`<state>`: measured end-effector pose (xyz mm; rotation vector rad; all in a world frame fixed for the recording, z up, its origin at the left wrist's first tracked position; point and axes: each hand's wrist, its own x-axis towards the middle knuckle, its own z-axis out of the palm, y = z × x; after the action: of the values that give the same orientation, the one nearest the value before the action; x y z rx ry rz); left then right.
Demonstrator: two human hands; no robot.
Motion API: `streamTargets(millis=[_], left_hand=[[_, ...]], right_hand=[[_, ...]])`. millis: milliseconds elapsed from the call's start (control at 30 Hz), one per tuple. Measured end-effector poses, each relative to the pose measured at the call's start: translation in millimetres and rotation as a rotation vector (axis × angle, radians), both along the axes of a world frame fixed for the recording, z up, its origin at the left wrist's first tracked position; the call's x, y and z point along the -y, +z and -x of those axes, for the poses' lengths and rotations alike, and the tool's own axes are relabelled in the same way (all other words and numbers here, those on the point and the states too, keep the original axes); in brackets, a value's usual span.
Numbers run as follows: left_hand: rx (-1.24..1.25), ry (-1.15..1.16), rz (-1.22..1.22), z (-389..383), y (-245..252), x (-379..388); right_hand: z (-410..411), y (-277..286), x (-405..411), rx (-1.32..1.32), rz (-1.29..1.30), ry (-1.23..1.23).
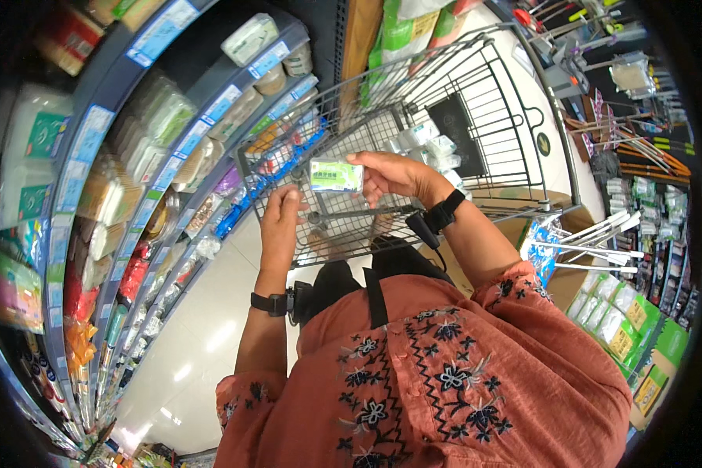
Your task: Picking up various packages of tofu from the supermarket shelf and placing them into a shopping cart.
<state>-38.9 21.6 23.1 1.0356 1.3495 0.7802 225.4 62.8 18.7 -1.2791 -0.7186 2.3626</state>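
Observation:
My right hand point(394, 172) grips a small flat pack with a green and white label point(336, 175) by its right end, thumb on the top edge. The label bears writing. To the left of the pack, apart from it, is my left hand point(282, 210), its fingers loosely bent with nothing visible in them. Both hands are above a metal wire shopping cart point(351, 231). Several small white packs point(424, 137) lie inside the cart, beyond my right wrist and partly hidden by it.
Store shelves point(204, 123) with packaged goods and price tags run along the left. Green and white bags point(397, 35) stand behind the cart. On the right are white rods point(596, 248), a carton with green-labelled packs point(608, 316) and hooks with hanging goods point(632, 76). Pale tiled floor point(204, 327) shows at lower left.

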Motion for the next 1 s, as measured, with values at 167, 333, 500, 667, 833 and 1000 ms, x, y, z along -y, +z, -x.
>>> streamTargets(millis=[167,333,500,667,833,1000], left_hand=[[0.075,0.05,-0.103,21.4,47.4,-9.4],[0.174,0.129,-0.134,49.7,72.0,-1.0],[0.153,0.117,-0.182,66.8,88.2,7.5],[0.145,0.193,-0.201,81.3,90.7,9.0],[0.107,0.244,-0.233,95.5,88.0,2.9],[0.041,0.268,-0.28,108.4,72.8,-20.6]], right_hand=[[39.1,39.2,-10.8,-0.179,-0.095,0.062],[74.2,75.6,-17.0,-0.146,-0.195,0.089],[101.9,96.4,-15.2,-0.107,-0.249,0.086],[122.9,96.4,-20.6,-0.083,-0.338,0.116],[145.2,105.3,-22.6,-0.02,-0.458,0.004],[158.8,97.7,-49.0,0.136,-0.671,0.041]])
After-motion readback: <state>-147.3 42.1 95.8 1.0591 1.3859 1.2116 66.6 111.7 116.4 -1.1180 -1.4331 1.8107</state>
